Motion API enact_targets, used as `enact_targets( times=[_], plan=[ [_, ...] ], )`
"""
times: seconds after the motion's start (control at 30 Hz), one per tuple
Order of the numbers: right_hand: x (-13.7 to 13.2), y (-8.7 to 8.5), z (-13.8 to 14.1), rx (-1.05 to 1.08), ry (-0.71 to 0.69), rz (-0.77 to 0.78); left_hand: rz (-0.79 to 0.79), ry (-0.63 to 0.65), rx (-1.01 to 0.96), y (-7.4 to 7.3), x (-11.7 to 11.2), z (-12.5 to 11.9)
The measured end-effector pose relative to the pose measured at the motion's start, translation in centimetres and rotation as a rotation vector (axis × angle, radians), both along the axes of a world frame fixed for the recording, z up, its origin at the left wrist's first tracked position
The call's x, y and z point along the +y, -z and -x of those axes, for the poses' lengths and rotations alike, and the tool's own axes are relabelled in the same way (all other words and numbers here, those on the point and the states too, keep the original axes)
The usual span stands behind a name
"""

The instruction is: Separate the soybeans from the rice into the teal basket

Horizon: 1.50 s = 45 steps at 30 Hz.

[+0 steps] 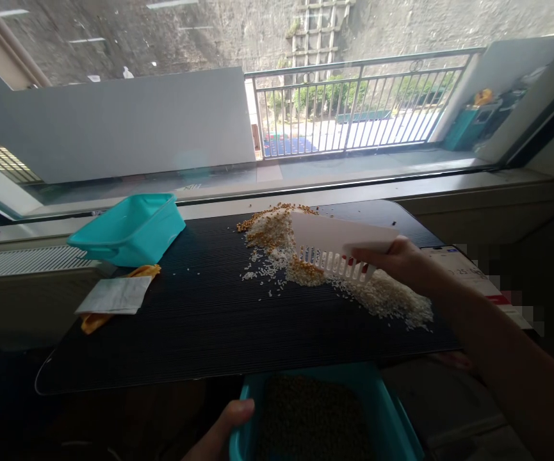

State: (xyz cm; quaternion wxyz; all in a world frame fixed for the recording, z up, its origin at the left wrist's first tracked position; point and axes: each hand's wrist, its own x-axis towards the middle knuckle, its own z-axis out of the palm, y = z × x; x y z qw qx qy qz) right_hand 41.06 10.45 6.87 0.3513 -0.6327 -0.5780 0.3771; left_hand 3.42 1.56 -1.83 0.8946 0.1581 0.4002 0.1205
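Observation:
My right hand (399, 257) grips a white plastic slotted scraper (339, 234) by its right end. The scraper's slotted lower edge reaches down to the grains on the black table. White rice (385, 298) is heaped under and right of it. Beyond its left end, a mound of rice mixed with yellow kernels (271, 230) lies near the window side. Below the table's front edge, my left hand (226, 426) holds the left rim of a teal bin (377, 384), thumb on top. Small dark grains (315, 416) fill much of that bin; their kind is too dim to tell.
A second teal bin (132, 230) stands at the table's back left. In front of it a folded white paper (116, 296) lies on an orange cloth (97, 322). Printed cardboard (469, 269) sits at the table's right edge. A window and sill (209, 209) run behind.

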Motion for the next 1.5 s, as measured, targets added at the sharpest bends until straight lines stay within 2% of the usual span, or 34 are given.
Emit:
enact_targets(
  times=[0.1, 0.23, 0.33, 0.57, 0.73, 0.83, 1.03, 1.13, 1.23, 1.37, 1.5],
  plan=[
    [-0.4, 0.2, 0.1, -0.003, -0.028, -0.016, 0.008, 0.002, -0.040, -0.3, 0.0, -0.3],
    [-1.0, 0.1, 0.4, 0.000, -0.048, -0.026, 0.070, 0.062, -0.123, -1.3, 0.2, -1.3],
    [-1.2, 0.1, 0.8, -0.006, -0.045, -0.036, 0.052, 0.058, -0.135, -1.9, 0.3, -1.6],
    [-2.0, -0.4, 1.6, -0.070, 0.028, -0.094, 0.074, 0.118, -0.197, -1.6, 0.0, -1.3],
    [-4.5, -1.7, 1.3, -0.172, 0.227, -0.147, 0.102, 0.132, -0.169, -1.5, -0.1, -1.5],
    [-6.2, -2.1, 1.1, -0.227, 0.267, -0.117, 0.075, 0.116, -0.166, -1.4, -0.1, -1.8],
    [-7.3, -0.8, 1.4, -0.190, 0.230, -0.102, 0.059, 0.097, -0.165, -1.3, 0.0, -2.4],
    [-6.9, -0.4, 1.2, -0.176, 0.264, -0.109, 0.113, 0.100, -0.133, -2.2, -0.1, -2.7],
    [-6.3, -0.6, 1.0, -0.175, 0.299, -0.117, 0.143, 0.109, -0.075, -3.9, -0.2, -2.8],
    [-5.6, -0.9, 1.6, -0.117, 0.252, -0.135, 0.171, 0.144, -0.062, -6.1, -0.1, -2.9],
    [-5.5, -0.6, 1.9, -0.075, 0.207, -0.134, 0.152, 0.128, -0.081, -6.5, 0.1, -2.9]
  ],
)
